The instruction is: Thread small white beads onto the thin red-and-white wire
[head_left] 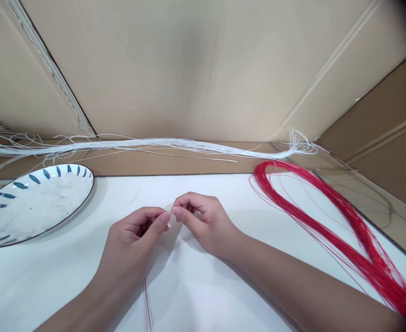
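In the head view, the left grip [132,229] and right grip [208,222] are pinched nearly closed on a fine pale strand [168,212] between their fingertips, apparently working it; the next move calls for steady fingertip control. A red strand bundle [303,216] lies right of both, a white strand bundle [168,143] beyond.

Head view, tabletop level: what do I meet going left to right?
Oval plate with blue-green marks → left hand → right hand → looped bundle of red strands.
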